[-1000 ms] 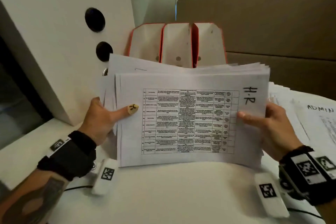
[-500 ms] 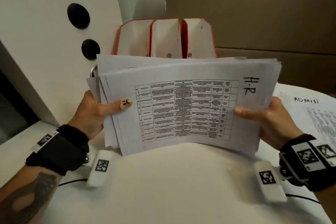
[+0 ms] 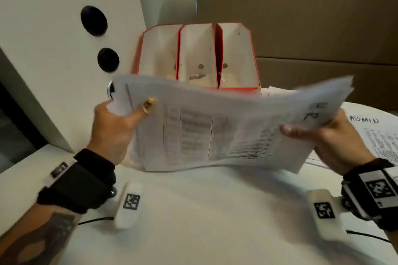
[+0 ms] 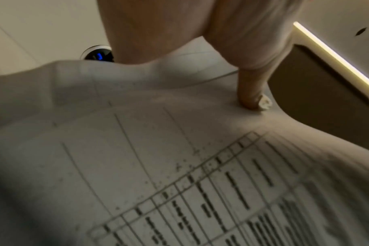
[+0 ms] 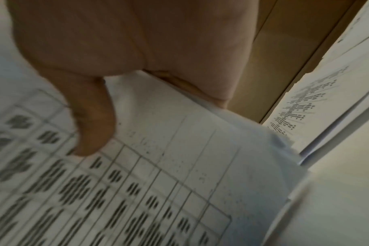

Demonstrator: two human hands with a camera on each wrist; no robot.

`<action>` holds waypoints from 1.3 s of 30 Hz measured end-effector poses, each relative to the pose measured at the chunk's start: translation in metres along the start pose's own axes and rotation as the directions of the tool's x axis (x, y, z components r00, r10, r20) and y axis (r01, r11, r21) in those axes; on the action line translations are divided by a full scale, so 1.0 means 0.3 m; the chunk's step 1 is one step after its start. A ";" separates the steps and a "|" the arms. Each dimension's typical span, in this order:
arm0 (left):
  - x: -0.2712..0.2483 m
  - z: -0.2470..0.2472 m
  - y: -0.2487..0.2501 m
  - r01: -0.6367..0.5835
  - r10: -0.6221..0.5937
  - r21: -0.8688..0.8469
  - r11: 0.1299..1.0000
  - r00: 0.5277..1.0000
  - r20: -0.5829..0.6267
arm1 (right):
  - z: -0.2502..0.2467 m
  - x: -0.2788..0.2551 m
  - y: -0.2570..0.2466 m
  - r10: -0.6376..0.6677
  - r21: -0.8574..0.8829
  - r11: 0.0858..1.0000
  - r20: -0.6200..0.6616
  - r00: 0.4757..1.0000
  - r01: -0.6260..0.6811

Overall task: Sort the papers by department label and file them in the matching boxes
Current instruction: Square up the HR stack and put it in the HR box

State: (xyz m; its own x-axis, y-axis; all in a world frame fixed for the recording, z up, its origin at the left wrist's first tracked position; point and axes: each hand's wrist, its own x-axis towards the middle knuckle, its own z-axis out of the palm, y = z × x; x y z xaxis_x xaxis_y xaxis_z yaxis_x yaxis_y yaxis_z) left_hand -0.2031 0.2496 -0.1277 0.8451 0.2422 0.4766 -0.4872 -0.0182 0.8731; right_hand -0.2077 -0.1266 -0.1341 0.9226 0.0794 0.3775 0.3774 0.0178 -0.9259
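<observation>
I have a thick stack of papers (image 3: 226, 127) held up off the white table (image 3: 204, 211), one hand at each end. My left hand (image 3: 114, 127) grips the left edge, thumb pressed on the top sheet and fingers hidden underneath; the left wrist view shows that thumb (image 4: 253, 93) denting the paper. My right hand (image 3: 329, 140) grips the right edge the same way, thumb (image 5: 91, 119) lying on the printed grid. So both grips are closed on the stack. The top sheet carries a table of text and a handwritten label near its far right corner, blurred here; I can make out an "R" but not the rest. The stack sags a little in the middle and sits tilted, right end higher.

Just beyond the stack stand three red-edged file boxes (image 3: 198, 56), side by side, open toward me. On the table to the right lies another sheet marked "ADMIN" (image 3: 379, 135).
</observation>
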 end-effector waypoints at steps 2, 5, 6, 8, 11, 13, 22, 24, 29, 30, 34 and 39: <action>0.033 0.006 0.052 -0.061 0.060 -0.016 0.998 0.998 -0.017 | -0.028 0.012 -0.024 -0.070 0.047 0.996 -0.047 0.996 0.072; 0.052 0.019 0.074 -0.105 0.106 -0.044 0.993 0.994 0.027 | -0.060 0.037 -0.031 -0.112 -0.028 0.994 -0.078 0.991 0.110; 0.052 0.013 0.061 -0.089 0.091 -0.039 0.995 0.995 0.034 | -0.061 0.035 -0.024 -0.104 -0.057 0.993 -0.081 0.991 0.100; 0.040 -0.021 0.006 -0.001 0.001 0.002 1.000 0.995 0.101 | -0.070 0.015 0.015 -0.024 -0.062 0.998 -0.057 0.998 0.021; -0.003 -0.072 -0.101 0.190 -0.226 0.171 0.967 0.948 0.224 | -0.077 -0.016 0.090 0.118 -0.056 0.992 0.015 0.993 -0.117; -0.020 -0.075 -0.142 0.275 -0.311 0.173 0.946 0.920 0.237 | -0.064 -0.021 0.109 0.142 -0.023 0.990 0.014 0.990 -0.142; 0.030 -0.059 -0.061 0.188 -0.174 -0.009 0.982 0.925 0.339 | -0.058 0.048 0.087 0.101 0.158 0.982 0.052 0.994 -0.108; 0.023 -0.049 -0.064 0.212 -0.195 -0.009 0.977 0.913 0.358 | -0.049 0.057 0.093 0.089 0.152 0.983 0.084 0.993 -0.100; 0.036 -0.014 -0.056 0.154 -0.147 -0.004 0.988 0.954 0.260 | 0.001 0.058 0.066 0.056 0.111 0.992 0.016 0.998 -0.057; 0.044 -0.024 -0.050 0.163 -0.157 0.000 0.987 0.953 0.258 | -0.007 0.060 0.064 0.049 0.104 0.993 0.007 0.999 -0.050; 0.027 -0.036 -0.048 0.244 -0.275 0.127 0.961 0.868 0.414 | -0.048 0.036 0.105 0.110 -0.009 0.994 0.100 0.989 -0.110; 0.018 0.003 -0.032 0.196 -0.249 0.172 0.966 0.888 0.386 | -0.011 0.027 0.053 0.037 -0.082 0.996 0.059 0.998 -0.032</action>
State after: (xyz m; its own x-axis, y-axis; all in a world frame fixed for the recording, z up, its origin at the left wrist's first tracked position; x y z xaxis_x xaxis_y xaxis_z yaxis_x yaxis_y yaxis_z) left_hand -0.1938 0.2501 -0.1334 0.9568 -0.1547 0.2461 -0.2674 -0.1366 0.9538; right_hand -0.1941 -0.1290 -0.1457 0.9295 0.1387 0.3417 0.3530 -0.0665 -0.9333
